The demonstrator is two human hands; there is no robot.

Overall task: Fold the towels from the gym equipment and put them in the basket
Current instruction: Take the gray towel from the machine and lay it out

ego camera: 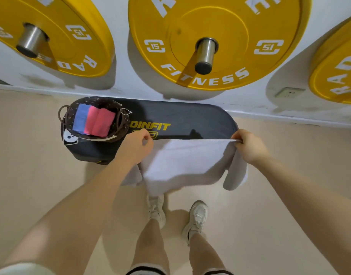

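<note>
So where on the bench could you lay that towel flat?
The bare stretch of bench between the basket and its right end, beyond the white towel. The left end is crowded: the basket sits there, already holding folded towels.

The big round yellow weight plate in the middle [214,36], which hangs on a steel peg on the white wall, has the word "FITNESS" in white letters along its lower edge. It also has the number "15" in a white frame at its left side, and the same number, turned upside down, at its right side. The yellow plate on the left [51,32] shows "RAD" and a framed "15". The yellow plate on the right [339,76] shows "RAD". The dark padded bench [190,120] carries yellow letters "OINFIT".
</note>
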